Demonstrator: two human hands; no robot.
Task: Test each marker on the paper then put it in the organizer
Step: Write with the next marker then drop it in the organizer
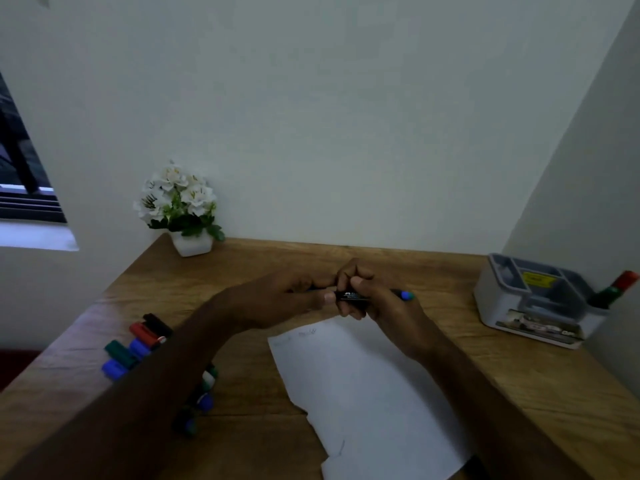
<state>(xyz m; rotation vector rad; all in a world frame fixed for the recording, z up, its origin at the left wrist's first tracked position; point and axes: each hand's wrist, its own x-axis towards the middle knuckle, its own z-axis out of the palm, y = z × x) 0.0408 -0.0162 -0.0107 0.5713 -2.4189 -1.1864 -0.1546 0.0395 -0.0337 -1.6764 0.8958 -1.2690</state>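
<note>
White paper (pixel 363 393) lies nearest on the worktop (pixel 450 271); above it both hands, left (pixel 287 299) and right (pixel 374 299), grip a black marker (pixel 353 295) with a blue end.

The marker (pixel 367 295) between the hands has a black barrel with white print and a blue end. The paper (pixel 363 393) is white with faint scribbles. At nine o'clock lie loose markers (pixel 138 344) with black, red, blue and green caps. At three o'clock the organizer (pixel 533 299) is grey with a yellow label, and holds a red-capped marker (pixel 620 287). The worktop (pixel 259 265) is brown wood grain. At eleven o'clock the flowers (pixel 176 195) are white with green leaves.
</note>
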